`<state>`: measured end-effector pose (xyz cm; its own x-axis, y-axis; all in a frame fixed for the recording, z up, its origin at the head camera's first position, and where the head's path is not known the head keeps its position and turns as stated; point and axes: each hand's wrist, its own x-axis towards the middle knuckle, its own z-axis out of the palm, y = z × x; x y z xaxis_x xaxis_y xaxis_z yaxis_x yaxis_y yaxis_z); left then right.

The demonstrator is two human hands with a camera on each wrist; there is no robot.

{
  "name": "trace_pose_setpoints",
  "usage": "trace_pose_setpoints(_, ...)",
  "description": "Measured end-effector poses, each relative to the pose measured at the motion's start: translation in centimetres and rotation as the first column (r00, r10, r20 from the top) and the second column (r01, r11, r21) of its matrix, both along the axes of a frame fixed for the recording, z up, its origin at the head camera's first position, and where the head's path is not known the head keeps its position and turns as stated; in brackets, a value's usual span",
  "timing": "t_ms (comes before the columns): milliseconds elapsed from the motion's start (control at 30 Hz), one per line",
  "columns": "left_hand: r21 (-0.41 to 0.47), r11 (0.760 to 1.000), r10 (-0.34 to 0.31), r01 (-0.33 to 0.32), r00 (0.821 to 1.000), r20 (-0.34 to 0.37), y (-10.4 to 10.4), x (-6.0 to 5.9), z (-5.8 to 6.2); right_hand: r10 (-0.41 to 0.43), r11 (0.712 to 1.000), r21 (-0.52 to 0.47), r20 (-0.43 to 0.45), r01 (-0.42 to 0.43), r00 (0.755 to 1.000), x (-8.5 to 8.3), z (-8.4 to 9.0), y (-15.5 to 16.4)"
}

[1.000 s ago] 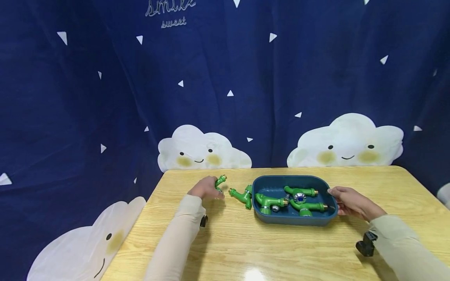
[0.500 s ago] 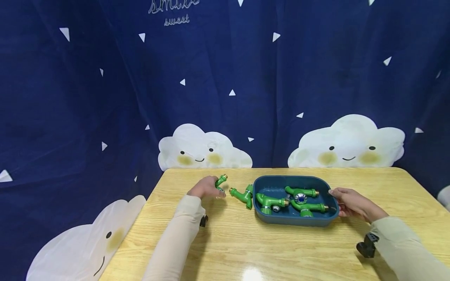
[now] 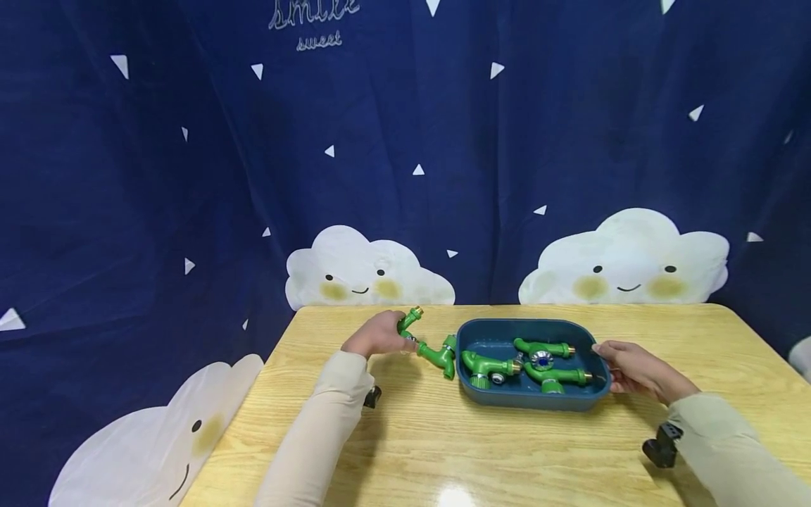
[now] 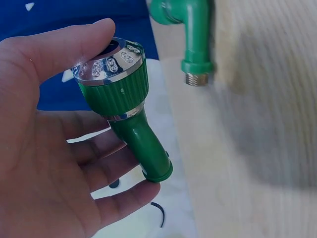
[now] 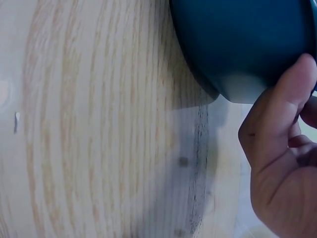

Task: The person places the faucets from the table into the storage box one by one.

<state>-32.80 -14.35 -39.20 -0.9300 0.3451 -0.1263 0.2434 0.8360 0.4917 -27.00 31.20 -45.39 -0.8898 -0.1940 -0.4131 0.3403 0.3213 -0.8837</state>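
**Left hand lifted a green tap toward the tray**

Since the earlier frame, the left hand [image 3: 379, 335] had risen a little off the bench [image 3: 405, 436] and shifted rightward, carrying its green tap [image 3: 409, 321] closer to the loose tap [image 3: 437, 354] lying just outside the tray's left wall. The right hand [image 3: 633, 366] had stayed at the right end of the blue tray [image 3: 532, 398].

In the left wrist view the held tap [image 4: 126, 111] lay across the fingers, its chrome-faced ribbed head under the thumb and its stem end resting on a fingertip; the grip was curled around it, clamped lightly rather than tight. The brass-tipped end stood up above the hand in the head view. The loose tap [image 4: 190, 34] lay just beyond it, not touching.

The right grip pinched the tray's right rim, thumb pressed against the outer wall [image 5: 247, 49], fingers hidden over the edge.

Three more green taps [image 3: 545, 362] lay inside the tray, crowded together. The tray sat near the bench's back edge, right of centre. Open bench stretched along the whole front edge and toward the right corner; the left back corner, behind the left hand, offered less room.
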Motion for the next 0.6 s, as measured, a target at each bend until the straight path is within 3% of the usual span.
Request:
trace_pose_setpoints(333, -0.004, 0.996, -0.089, 0.089, 0.995, -0.051, 1.6, 0.8, 1.8, -0.005, 1.000, -0.011, -0.020, 0.004, 1.000, 0.3, -0.3, 0.0)
trace_pose_setpoints(600, -0.029, 0.994, -0.106, 0.104, 0.991, -0.079, 2.0, 1.0, 2.4, -0.006, 1.000, 0.001, -0.026, 0.006, 1.000, 0.3, -0.2, -0.1)
